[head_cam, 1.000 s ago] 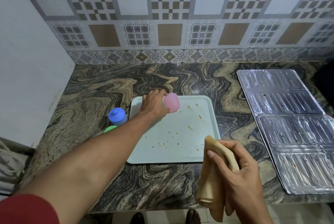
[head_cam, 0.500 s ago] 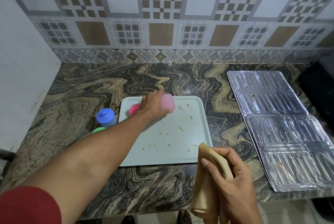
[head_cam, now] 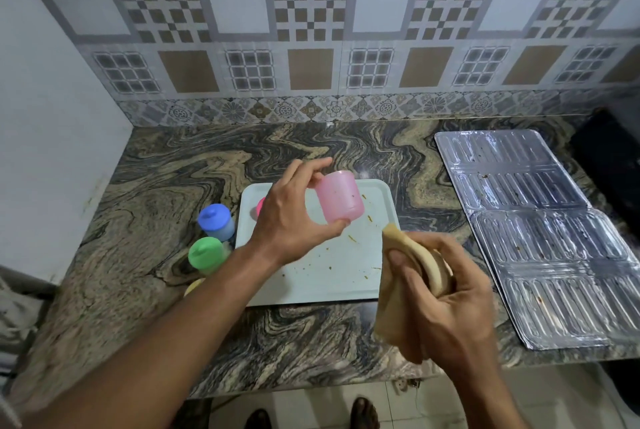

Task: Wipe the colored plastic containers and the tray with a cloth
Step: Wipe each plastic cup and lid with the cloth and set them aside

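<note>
Even, soft indoor light; no hard shadows on the swirl-patterned stone table [head_cam: 145, 220]. Glare on the ribbed silver foil sheets [head_cam: 540, 231] at right (pale streaks across the ridges), plus a small bright spot on the stone behind the pale tray. Wide-angle bending: patterned wall tiles [head_cam: 311, 30] bow toward the edges. Right hand [head_cam: 446, 304] and tan cloth [head_cam: 398, 290] slightly motion-blurred. Far right corner dark.
</note>
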